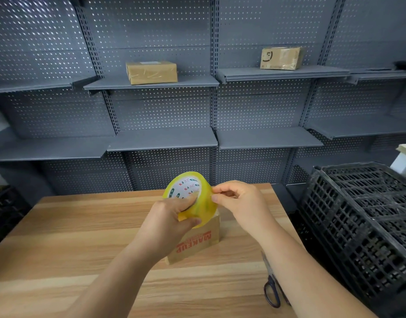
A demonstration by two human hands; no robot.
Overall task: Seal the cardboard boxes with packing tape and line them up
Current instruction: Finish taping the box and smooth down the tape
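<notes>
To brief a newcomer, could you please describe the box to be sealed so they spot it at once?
Find the wooden table. The box sits near its middle, under the yellow tape roll held by the left hand. Unlike the plain box and the smile-printed box on the shelves, it bears red MAKEUP lettering.

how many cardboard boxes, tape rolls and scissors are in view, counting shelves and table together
cardboard boxes: 3 (two on the shelves, one on the table)
tape roll: 1
scissors: 1
total: 5
</notes>
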